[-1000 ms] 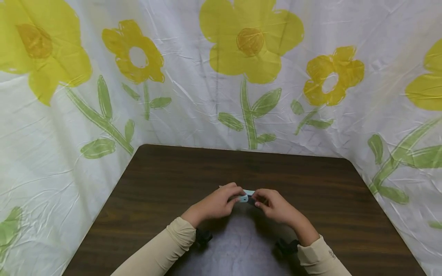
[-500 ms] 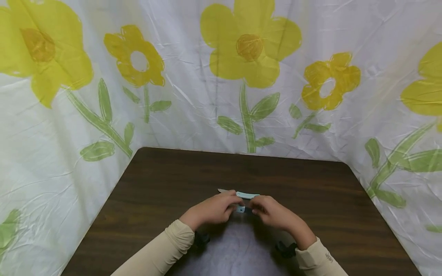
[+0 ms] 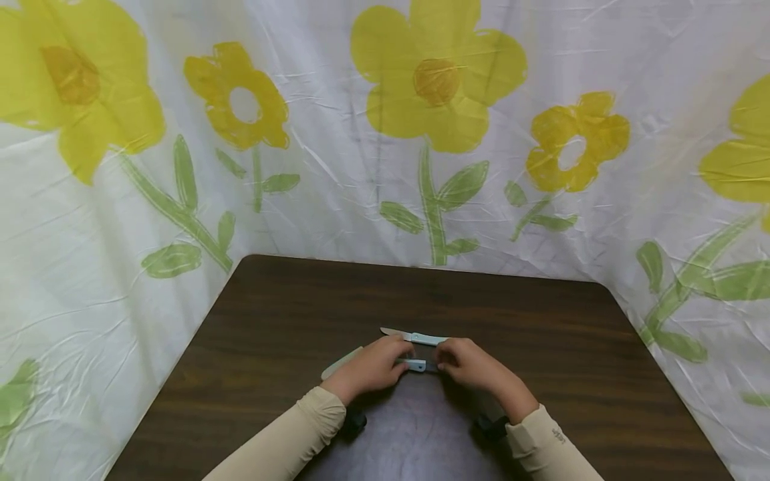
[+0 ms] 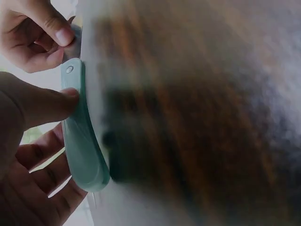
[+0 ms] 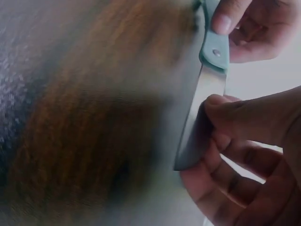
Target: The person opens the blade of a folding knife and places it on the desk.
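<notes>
A knife with a teal handle (image 4: pixel 81 141) is stretched between both hands, low over the table. My left hand (image 3: pixel 374 364) grips the handle, its thumb lying on the side below a small rivet. From the rivet end juts the bare metal blade (image 5: pixel 195 125), which my right hand (image 3: pixel 475 363) pinches between thumb and fingers near its squared end. Behind the hands lies a second knife (image 3: pixel 428 339) with a light blue handle, its blade to the left. The right hand covers the end of that handle.
Left of the left hand, a pale green flat strip (image 3: pixel 341 363) lies on the dark wooden table (image 3: pixel 289 300), partly hidden by the hand. A white curtain (image 3: pixel 325 200) with yellow flowers hangs along the table's far edge and sides.
The hands have come slightly nearer, baring more of the second knife behind them. The pale green strip has come into sight beside the left hand. Both hands keep hold of the teal-handled knife.
</notes>
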